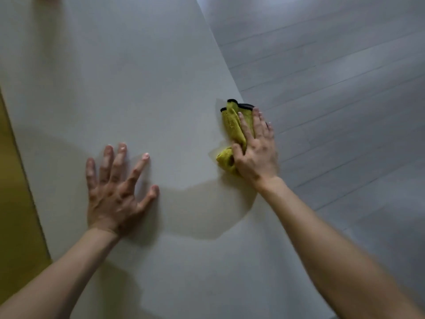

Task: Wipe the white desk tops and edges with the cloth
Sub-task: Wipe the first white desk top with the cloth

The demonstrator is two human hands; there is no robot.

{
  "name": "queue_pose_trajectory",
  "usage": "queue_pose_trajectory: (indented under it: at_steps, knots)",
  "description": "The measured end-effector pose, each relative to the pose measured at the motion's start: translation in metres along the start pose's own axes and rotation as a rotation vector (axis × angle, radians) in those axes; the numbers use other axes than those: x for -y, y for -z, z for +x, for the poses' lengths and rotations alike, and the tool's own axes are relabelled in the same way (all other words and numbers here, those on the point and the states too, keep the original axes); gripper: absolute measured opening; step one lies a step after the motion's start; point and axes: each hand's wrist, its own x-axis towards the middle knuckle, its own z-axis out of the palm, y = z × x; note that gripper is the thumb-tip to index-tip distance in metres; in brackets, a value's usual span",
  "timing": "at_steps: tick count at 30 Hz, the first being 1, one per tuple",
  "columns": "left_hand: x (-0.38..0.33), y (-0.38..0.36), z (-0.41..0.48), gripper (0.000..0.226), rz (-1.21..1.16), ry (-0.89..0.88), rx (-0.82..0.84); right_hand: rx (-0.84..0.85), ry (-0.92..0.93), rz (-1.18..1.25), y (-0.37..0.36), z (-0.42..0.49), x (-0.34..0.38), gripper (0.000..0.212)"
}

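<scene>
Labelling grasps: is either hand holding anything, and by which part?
Right hand presses the near half of the yellow cloth onto the desk, fingers straight, not gripping. Left hand rests spread, empty.

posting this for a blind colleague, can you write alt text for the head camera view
The right hand presses a crumpled yellow cloth onto the white desk top at the edge next to a pale plank floor. The left hand rests on the desk with fingers spread.
</scene>
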Motion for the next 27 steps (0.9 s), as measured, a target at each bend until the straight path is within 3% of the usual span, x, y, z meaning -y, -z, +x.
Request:
queue_pose_trajectory:
  at_steps: [1, 2, 5, 7, 9, 12, 13, 14, 16, 18, 20, 21, 25, 27]
  knots:
    - [0.002, -0.001, 0.0, 0.074, -0.02, -0.003, -0.003, -0.014, 0.02, -0.023, -0.007, -0.019, 0.023, 0.088]
    - [0.003, -0.002, 0.0, 0.072, -0.051, -0.007, -0.005, 0.008, 0.151, -0.048, -0.017, -0.04, 0.052, 0.092]
    - [0.01, 0.01, -0.002, 0.07, -0.243, 0.029, 0.013, 0.276, 0.824, -0.062, -0.027, -0.096, 0.116, 0.087]
    - [0.021, 0.029, -0.01, 0.068, -0.307, 0.111, 0.05, 0.288, 1.038, -0.056, -0.023, -0.066, 0.095, 0.081]
    - [0.041, 0.049, -0.032, 0.069, -0.229, 0.147, 0.071, 0.165, 0.823, -0.105, -0.019, 0.004, 0.063, 0.085]
    - [0.075, 0.065, -0.076, 0.092, -0.202, 0.275, 0.092, 0.067, 0.235, -0.188, 0.0, 0.089, 0.04, 0.086]
    - [0.084, 0.067, -0.086, 0.105, -0.235, 0.371, 0.132, 0.069, 0.163, -0.179, -0.001, 0.09, 0.052, 0.086]
    - [0.091, 0.067, -0.095, 0.121, -0.278, 0.467, 0.2, 0.068, 0.208, -0.169, -0.007, 0.073, 0.073, 0.086]
    - [0.097, 0.069, -0.106, 0.147, -0.349, 0.576, 0.35, 0.128, 0.659, -0.15, -0.026, 0.003, 0.129, 0.088]
    - [0.097, 0.072, -0.115, 0.154, -0.411, 0.583, 0.488, 0.37, 1.251, -0.103, -0.037, -0.064, 0.169, 0.084]
    - [0.097, 0.075, -0.118, 0.157, -0.432, 0.588, 0.559, 0.43, 1.487, -0.077, -0.041, -0.048, 0.187, 0.081]
    - [0.098, 0.077, -0.118, 0.162, -0.432, 0.606, 0.58, 0.387, 1.407, -0.065, -0.043, -0.011, 0.195, 0.081]
    - [0.092, 0.081, -0.118, 0.161, -0.287, 0.592, 0.641, 0.176, 0.632, -0.167, -0.031, 0.129, 0.231, 0.079]
    - [0.092, 0.082, -0.119, 0.157, -0.218, 0.574, 0.644, 0.128, 0.579, -0.199, -0.044, 0.111, 0.261, 0.078]
